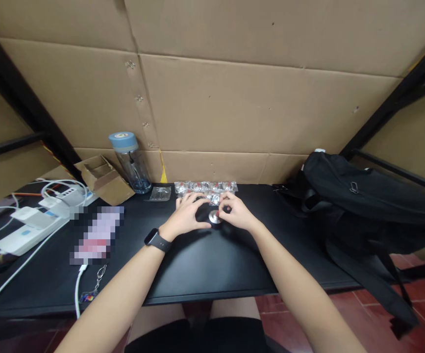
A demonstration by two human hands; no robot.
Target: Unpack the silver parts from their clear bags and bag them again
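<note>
A small round silver metal piece with a red knob (214,217) lies on the black table in front of me. My right hand (234,212) is closed in a pinch at the red knob, from the right side. My left hand (188,215) is open to the left of the piece, its thumb and fingers apart and curved toward it. Just beyond my hands are several clear plastic packets (197,187) in a row, with silver and red items inside. My fingers partly hide the nearer packets.
At left stand a blue-lidded bottle (124,142), an open cardboard box (111,184) and a flat clear wrapper (160,194). A blurred-out phone (100,235), keychain (98,284) and white power strips (32,223) with cables lie nearer. A black backpack (374,196) occupies the right.
</note>
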